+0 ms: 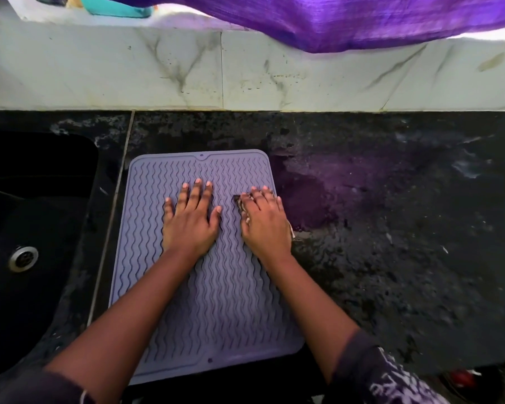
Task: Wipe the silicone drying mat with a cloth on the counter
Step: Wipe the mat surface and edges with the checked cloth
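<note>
From the head camera, both forearms reach away from the person over the mat. The left hand (191,220) lies palm down with straight, spread fingers, flat on the silicone drying mat (216,301) and holding nothing. The right hand (265,224) is also palm down just to its right, fingers extended and close together, pressing on the cloth (241,204) rather than curling round it. The cloth sits almost wholly beneath that palm at the mat's right edge, past its middle toward the far end; only a dark corner shows left of the fingers and a pale scrap near the wrist. The mat is grey-lilac, rectangular with rounded corners, ribbed with wavy lines, and lies flat on the black counter (405,258), its near edge at the counter's front. A dark sink (41,287) with a metal drain (23,258) is to the left. Pale marbled tiles (158,68) rise behind, with purple fabric (333,18) hanging above them.
</note>
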